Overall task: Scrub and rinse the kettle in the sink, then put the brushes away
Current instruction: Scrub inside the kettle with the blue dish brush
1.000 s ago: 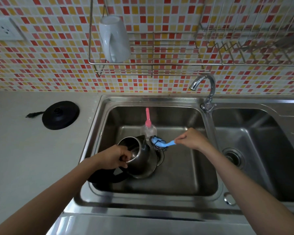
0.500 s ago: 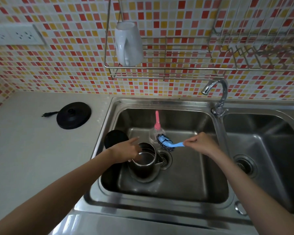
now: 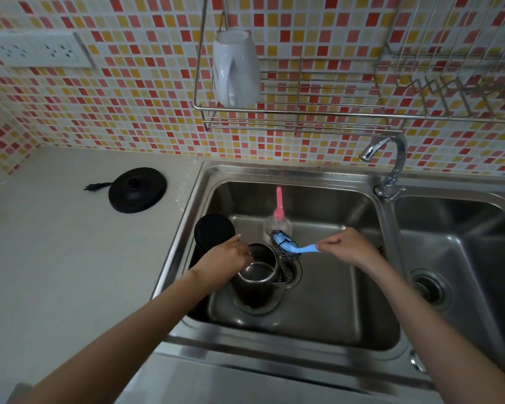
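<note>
A steel kettle [image 3: 258, 284] stands upright in the left basin of the sink [image 3: 318, 322], with its black lid [image 3: 214, 232] flipped open to the left. My left hand [image 3: 225, 258] holds the kettle at its rim on the handle side. My right hand [image 3: 347, 247] pinches the blue handle of a scrub brush [image 3: 286, 247], whose steel-wool head hovers just behind the kettle's spout. A second brush [image 3: 278, 214], with a pink handle and a clear head, leans against the basin's back wall.
The tap [image 3: 391, 161] stands between the left basin and the right basin [image 3: 464, 258]. The kettle's black base [image 3: 137, 190] and its plug lie on the counter at the left. A white mug [image 3: 235, 68] hangs in a wire rack [image 3: 303, 125] on the tiled wall.
The kettle was tilted on its side a second ago and now stands upright with its lid open. My right hand has kept the blue brush in about the same place.
</note>
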